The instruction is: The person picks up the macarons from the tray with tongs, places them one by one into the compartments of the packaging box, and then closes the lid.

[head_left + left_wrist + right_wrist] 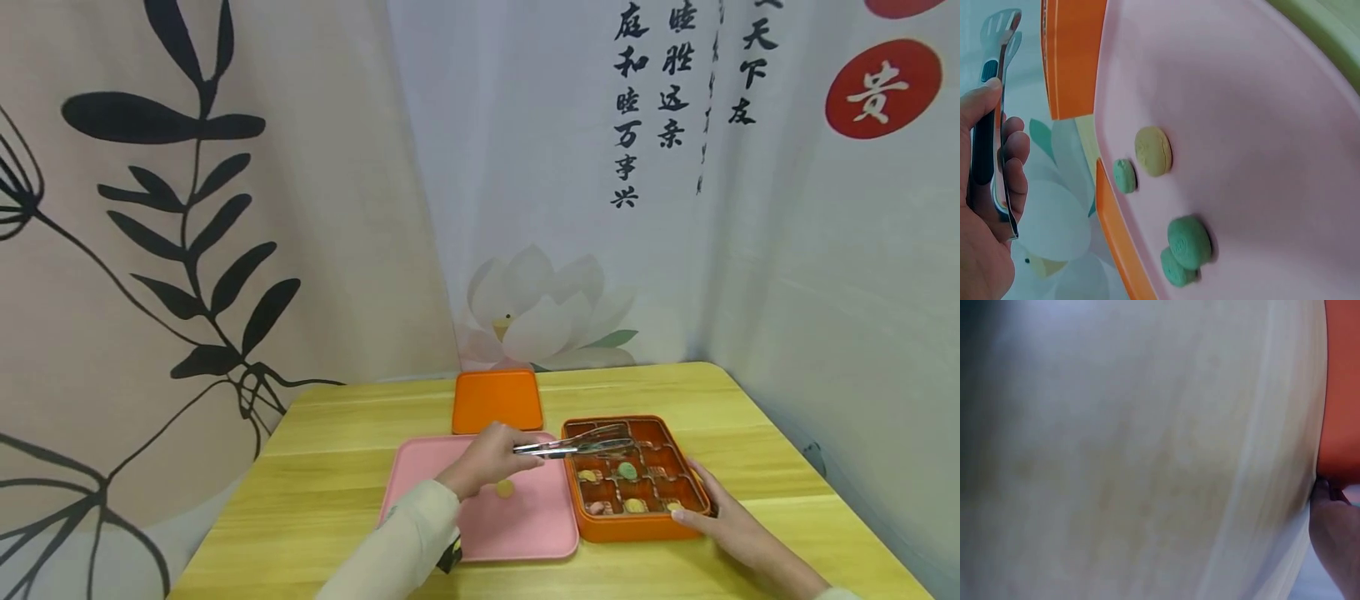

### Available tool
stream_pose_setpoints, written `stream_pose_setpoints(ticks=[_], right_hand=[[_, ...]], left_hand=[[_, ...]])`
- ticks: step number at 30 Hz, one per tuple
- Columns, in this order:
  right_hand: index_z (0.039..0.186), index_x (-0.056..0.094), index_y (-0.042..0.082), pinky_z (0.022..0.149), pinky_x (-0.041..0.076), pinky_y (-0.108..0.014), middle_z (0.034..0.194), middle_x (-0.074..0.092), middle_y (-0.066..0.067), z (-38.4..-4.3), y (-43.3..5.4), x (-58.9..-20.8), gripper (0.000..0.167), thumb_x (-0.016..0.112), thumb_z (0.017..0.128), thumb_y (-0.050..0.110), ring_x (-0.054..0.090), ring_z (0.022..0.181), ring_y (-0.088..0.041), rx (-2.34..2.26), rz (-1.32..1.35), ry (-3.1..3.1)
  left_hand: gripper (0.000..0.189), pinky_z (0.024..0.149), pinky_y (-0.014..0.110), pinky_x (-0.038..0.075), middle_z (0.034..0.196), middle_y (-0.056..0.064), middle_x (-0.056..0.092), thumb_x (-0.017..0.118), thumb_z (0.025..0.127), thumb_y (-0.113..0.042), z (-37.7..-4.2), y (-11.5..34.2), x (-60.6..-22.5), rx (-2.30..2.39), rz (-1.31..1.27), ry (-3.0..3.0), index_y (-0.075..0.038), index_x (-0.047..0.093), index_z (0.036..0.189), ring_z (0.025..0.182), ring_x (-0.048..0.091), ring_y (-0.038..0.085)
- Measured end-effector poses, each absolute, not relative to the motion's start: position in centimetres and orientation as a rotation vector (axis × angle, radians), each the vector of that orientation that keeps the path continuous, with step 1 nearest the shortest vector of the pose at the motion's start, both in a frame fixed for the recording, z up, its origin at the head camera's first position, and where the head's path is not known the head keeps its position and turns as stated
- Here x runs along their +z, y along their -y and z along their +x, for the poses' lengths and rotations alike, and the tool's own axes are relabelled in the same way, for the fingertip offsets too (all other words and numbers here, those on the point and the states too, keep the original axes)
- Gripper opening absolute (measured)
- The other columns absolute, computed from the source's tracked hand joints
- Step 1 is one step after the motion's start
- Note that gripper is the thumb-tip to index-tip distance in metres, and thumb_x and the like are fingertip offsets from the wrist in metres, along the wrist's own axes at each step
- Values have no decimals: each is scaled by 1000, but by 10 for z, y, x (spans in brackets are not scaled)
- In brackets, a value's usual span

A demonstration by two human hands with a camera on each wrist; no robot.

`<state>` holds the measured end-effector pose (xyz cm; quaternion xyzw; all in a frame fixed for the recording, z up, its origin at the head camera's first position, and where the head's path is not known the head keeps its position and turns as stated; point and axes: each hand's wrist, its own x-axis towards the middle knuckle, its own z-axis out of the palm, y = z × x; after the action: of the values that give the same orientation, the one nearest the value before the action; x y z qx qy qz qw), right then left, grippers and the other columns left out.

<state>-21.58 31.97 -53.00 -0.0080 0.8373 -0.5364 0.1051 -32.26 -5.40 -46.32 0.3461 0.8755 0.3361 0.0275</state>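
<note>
Left forearm, in a pale sleeve (416,529), extended forward and toward the right; the left hand (489,460) is raised above a pink tray (517,537), its thumb and curled fingers gripping metal tongs (573,447) by their dark-inset handle. The tongs point rightward from the hand, their tips over the compartments of an orange box (637,527). On the tray below this hand lie a yellow macaron (1153,152) and three green macarons (1189,242), two of the green ones touching. Beyond the hand lies a flat orange panel (497,402). The right hand (723,510), reaching in from the lower right, holds the box's near right corner, thumb on the near side and fingers along the right side; macarons in several compartments lie to its left.
</note>
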Motion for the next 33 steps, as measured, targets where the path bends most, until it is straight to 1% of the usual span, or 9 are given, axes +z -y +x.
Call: stream_pose_setpoints(ticks=[2,4,8,13,16,19,22,27,33], right_hand=[[158,-7,10,104,23,-71,157,-1,-35,-215,-320,-530,94,62,98,33,15,140,-57,-1574,-15,-2467],[158,-7,10,104,21,-72,158,-5,-34,-215,-321,-531,95,61,98,35,11,140,-57,-1558,-9,-2465],[158,-7,10,103,20,-74,158,-9,-34,-214,-322,-531,95,61,98,37,7,140,-58,-1524,-5,-2481],[158,-8,9,102,23,-73,157,-4,-36,-214,-323,-532,95,61,99,36,13,139,-58,-1515,-10,-2489],[158,-8,8,102,26,-71,156,-1,-37,-214,-323,-532,94,61,99,34,17,139,-58,-1526,-26,-2491],[158,-8,7,101,25,-72,156,-2,-37,-215,-323,-532,93,60,99,33,16,138,-59,-1522,-42,-2498],[158,-8,7,101,26,-71,157,-2,-37,-216,-322,-533,93,60,100,34,17,139,-58,-1524,-35,-2492],[157,-8,7,101,30,-68,156,4,-38,-218,-321,-533,93,60,99,32,22,138,-57,-1543,-43,-2480],[158,-8,7,100,25,-73,156,-4,-37,-218,-323,-534,93,59,100,34,14,138,-60,-1501,-44,-2513]], left_hand=[[12,59,20,44,79,-16,70,78,87,-25,-321,59,-462,1051,1050,-2698,-19,80,97,62,52,2],[15,58,21,45,80,-15,71,78,88,-25,-320,65,-462,1062,1030,-2698,-17,79,101,60,50,2],[19,51,20,40,75,-14,67,77,88,-26,-320,80,-462,1069,999,-2717,-13,78,103,54,43,4],[22,51,21,41,75,-14,66,77,88,-29,-320,104,-463,1080,946,-2752,-15,78,105,56,47,4],[28,50,22,41,72,-12,65,77,88,-30,-317,122,-464,1103,901,-2761,-15,76,112,55,49,5],[31,48,22,40,70,-9,64,77,88,-30,-314,141,-466,1131,868,-2767,-15,75,115,54,49,6],[32,50,23,41,73,-8,64,78,87,-30,-311,160,-467,1154,857,-2777,-17,75,116,57,49,7],[24,53,23,44,77,-10,65,77,87,-31,-305,195,-471,1145,829,-2806,-19,76,108,60,51,6],[22,50,22,42,71,-8,62,78,86,-29,-292,232,-477,1136,734,-2818,-14,76,102,58,48,5]])
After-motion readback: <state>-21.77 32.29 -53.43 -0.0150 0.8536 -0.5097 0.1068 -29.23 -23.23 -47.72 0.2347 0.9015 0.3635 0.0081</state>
